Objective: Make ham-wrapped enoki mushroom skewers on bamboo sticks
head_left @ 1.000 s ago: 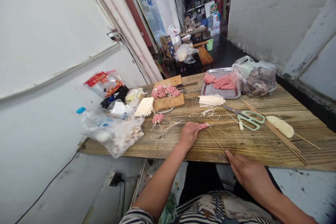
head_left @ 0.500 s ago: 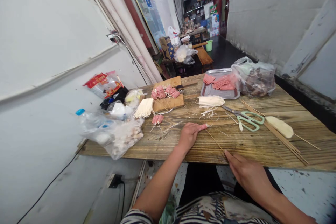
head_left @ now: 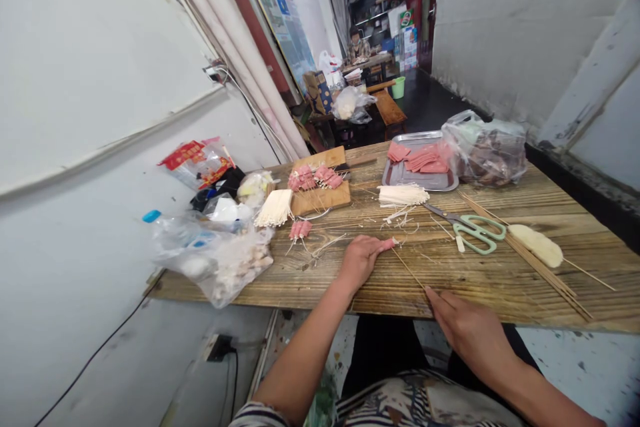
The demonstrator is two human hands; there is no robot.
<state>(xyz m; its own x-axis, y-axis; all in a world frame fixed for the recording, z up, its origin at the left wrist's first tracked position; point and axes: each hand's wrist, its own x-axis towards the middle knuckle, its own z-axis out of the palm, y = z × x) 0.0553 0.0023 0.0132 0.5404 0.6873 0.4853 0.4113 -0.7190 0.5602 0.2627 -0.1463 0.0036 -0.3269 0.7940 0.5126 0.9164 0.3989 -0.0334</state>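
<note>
My left hand [head_left: 359, 260] is closed on a small pink meat roll [head_left: 388, 244] with pale mushroom ends, holding it down on the wooden table. A thin bamboo skewer [head_left: 410, 268] runs from that roll toward me, its near end pinched in my right hand [head_left: 465, 327]. The skewer's far tip is at the roll; whether it has gone through is too small to tell. Just beyond my hands lie a bundle of enoki mushrooms [head_left: 403, 195] and some loose strands. To the left, a small group of finished-looking meat rolls [head_left: 301, 229] lies on the table.
Scissors with green handles [head_left: 480, 233], bamboo skewers [head_left: 545, 270] and a skewered pale piece [head_left: 536, 245] lie right. A metal tray [head_left: 425, 180] of pink slices and a plastic bag [head_left: 483, 147] stand behind. Left are a cutting board [head_left: 325, 199], more enoki [head_left: 275, 207] and bags [head_left: 215, 253]. A person [head_left: 357, 45] sits far back.
My right hand has shifted very slightly left with the skewer. My left hand keeps its hold on the meat roll; the view has tilted a little.
</note>
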